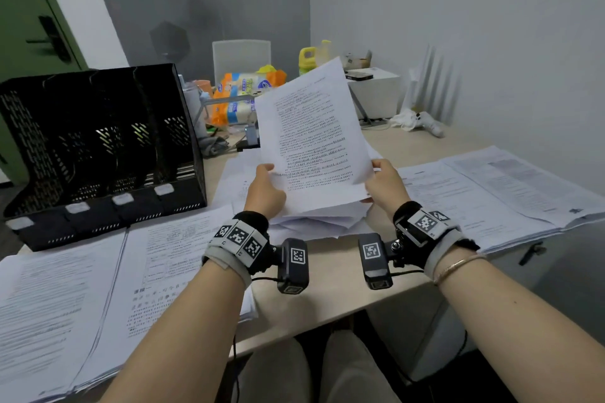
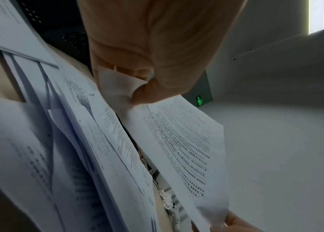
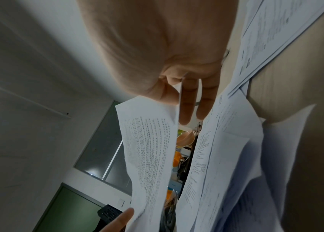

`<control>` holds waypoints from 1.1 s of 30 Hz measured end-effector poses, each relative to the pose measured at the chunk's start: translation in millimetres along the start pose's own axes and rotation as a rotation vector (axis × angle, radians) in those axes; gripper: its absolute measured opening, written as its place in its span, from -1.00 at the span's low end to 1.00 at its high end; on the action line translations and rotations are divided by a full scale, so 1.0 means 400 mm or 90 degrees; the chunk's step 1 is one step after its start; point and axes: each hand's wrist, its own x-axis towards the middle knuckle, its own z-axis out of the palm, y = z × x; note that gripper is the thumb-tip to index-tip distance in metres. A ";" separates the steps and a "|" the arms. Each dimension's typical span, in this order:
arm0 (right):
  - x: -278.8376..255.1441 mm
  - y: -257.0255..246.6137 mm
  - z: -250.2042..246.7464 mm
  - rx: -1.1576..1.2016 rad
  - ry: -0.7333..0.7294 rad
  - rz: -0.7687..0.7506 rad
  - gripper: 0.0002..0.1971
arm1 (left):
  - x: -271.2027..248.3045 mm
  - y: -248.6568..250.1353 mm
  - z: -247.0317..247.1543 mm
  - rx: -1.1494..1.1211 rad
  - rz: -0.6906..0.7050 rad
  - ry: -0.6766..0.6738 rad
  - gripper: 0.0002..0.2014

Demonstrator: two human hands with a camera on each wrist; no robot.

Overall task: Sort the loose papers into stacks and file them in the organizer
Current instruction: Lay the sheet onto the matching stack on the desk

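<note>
Your left hand (image 1: 263,191) and right hand (image 1: 384,183) each pinch a thin printed sheet (image 1: 314,137), its small text unreadable

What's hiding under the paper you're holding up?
Under the raised sheet, pinched by the left hand and right hand, lies a messy pile of loose papers on the table. The sheet covers most of the pile, so its pages cannot be read.

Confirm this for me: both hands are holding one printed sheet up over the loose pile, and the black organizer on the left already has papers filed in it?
Not quite. The organizer has no papers in it; the head view shows its slots bare. The rest stands: left hand and right hand hold one printed sheet above the loose pile.
</note>
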 end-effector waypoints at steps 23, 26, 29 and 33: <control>-0.066 -0.033 0.094 -0.069 -0.043 -0.056 -0.42 | -0.056 -0.068 -0.125 -0.070 0.037 0.132 -0.70; -0.085 -0.060 0.146 -0.059 -0.070 -0.090 -0.45 | -0.086 -0.093 -0.173 -0.071 0.019 0.173 -0.68; -0.105 -0.090 0.208 -0.044 -0.105 -0.118 -0.51 | -0.121 -0.121 -0.235 -0.067 0.009 0.214 -0.63; -0.135 -0.120 0.302 -0.040 -0.154 -0.159 -0.58 | -0.164 -0.163 -0.331 -0.054 -0.008 0.256 -0.58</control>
